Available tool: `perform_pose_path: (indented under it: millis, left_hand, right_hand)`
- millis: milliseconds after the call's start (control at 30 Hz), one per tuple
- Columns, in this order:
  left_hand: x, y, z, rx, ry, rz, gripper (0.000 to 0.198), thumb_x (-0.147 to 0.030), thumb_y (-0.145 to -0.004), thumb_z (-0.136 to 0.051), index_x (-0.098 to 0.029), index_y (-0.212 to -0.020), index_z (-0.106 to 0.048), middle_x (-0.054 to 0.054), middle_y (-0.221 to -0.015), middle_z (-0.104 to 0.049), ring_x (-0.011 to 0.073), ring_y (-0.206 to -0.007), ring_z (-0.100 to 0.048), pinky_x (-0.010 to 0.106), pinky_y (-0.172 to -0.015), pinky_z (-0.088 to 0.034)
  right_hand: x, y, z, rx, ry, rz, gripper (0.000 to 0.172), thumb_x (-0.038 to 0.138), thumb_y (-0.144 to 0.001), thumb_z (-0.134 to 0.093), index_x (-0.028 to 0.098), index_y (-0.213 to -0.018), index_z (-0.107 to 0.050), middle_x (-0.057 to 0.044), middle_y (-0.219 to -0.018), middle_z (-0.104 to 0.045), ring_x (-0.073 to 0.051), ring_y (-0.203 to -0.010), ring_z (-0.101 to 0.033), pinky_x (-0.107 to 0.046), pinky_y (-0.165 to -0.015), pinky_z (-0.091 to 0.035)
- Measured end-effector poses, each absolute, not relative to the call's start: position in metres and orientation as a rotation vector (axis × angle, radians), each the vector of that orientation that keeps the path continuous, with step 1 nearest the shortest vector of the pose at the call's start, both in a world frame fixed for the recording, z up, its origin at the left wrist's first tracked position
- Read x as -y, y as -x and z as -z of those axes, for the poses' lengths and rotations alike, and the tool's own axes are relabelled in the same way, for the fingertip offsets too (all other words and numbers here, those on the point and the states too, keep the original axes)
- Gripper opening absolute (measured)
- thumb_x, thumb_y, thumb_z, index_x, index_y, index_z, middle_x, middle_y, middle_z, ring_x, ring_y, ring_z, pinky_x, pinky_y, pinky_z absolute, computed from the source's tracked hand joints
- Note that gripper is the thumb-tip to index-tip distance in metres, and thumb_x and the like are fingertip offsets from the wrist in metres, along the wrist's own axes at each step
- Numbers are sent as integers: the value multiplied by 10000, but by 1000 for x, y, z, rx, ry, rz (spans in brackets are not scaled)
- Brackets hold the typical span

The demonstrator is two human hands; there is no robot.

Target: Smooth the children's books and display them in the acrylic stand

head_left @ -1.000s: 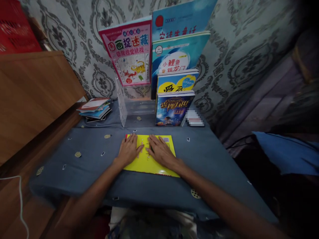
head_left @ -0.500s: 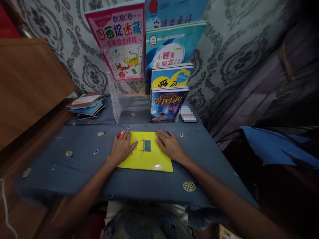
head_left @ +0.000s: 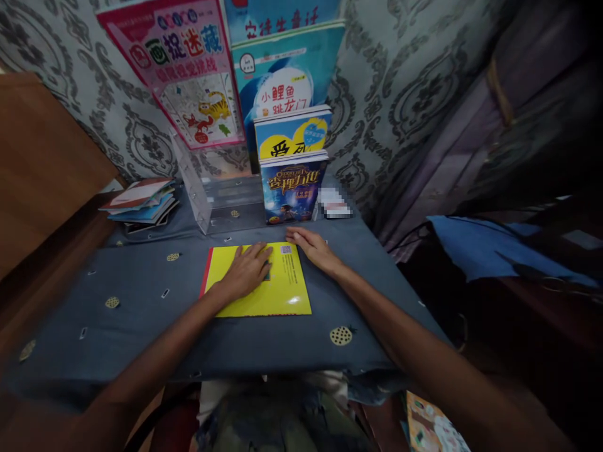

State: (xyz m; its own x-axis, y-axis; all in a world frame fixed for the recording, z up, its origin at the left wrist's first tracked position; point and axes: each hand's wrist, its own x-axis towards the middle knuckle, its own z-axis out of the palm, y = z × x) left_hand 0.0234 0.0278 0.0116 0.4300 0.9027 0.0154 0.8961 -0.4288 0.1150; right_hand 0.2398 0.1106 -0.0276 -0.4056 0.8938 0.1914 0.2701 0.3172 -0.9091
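Observation:
A yellow book (head_left: 277, 298) with a red spine edge lies closed on the cloth-covered table in front of me. Across the middle of its cover my left hand (head_left: 247, 273) rests flat, fingers stretched out, hiding most of a small green picture. My right hand (head_left: 315, 249) is at the book's far right corner, fingers extended and close together; whether the fingertips touch the edge, I cannot tell. A square code and lines of print show beside the right hand.
Behind the book stands a clear acrylic rack (head_left: 202, 204) holding a pink book (head_left: 188, 88), teal books (head_left: 287, 69) and a dark blue book (head_left: 292, 188). A stack of thin booklets (head_left: 141, 201) lies at the left. A blurred-out white item (head_left: 334, 204) sits right of the rack.
My left hand has slid inward from the cover's left side to its middle. My right hand has left the cover's face for the far right corner. The view has shifted too.

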Motion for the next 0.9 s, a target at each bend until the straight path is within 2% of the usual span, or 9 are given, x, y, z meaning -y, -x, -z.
perform_pose_path:
  millis: [233, 400, 600, 900]
  left_hand:
    - [-49, -54, -16, -1552, -2626, -107, 457, -357, -1041, -331, -286, -1475, -452, 149, -1376, -475, 334, -1295, -437, 598, -1072, -341]
    - [-49, -55, -18, -1482, -2646, -118, 432, -354, -1037, -356, -287, -1438, -502, 148, -1427, -438, 344, -1343, -392, 631, -1077, -338]
    - [-30, -54, -15, -1298, -2749, -150, 399, -348, -1043, -363, -346, -1403, -534, 101, -1476, -438, 335, -1471, -256, 683, -1142, -230]
    - [23, -54, -26, -1027, -2768, -90, 414, -357, -1054, -327, -326, -1421, -517, 111, -1433, -494, 316, -1466, -303, 653, -1170, -218]
  right_hand:
    - [-112, -241, 26, 1925, 1028, -999, 432, 404, -1051, -376, 181, -1348, -596, -114, -1221, -727, -228, -1126, -698, -422, -1010, -526]
    - [-110, -243, 24, 1994, 1029, -917, 462, 460, -1034, -383, 168, -1257, -662, -115, -1230, -722, -246, -1137, -682, -425, -1015, -508]
    - [-109, -243, 22, 2012, 1033, -912, 441, 449, -1030, -388, 172, -1191, -691, -98, -1167, -744, -256, -1108, -688, -413, -964, -527]
    - [-104, -244, 17, 2068, 1065, -846, 407, 420, -1034, -401, 179, -1193, -687, -93, -1173, -742, -243, -1095, -684, -395, -942, -530]
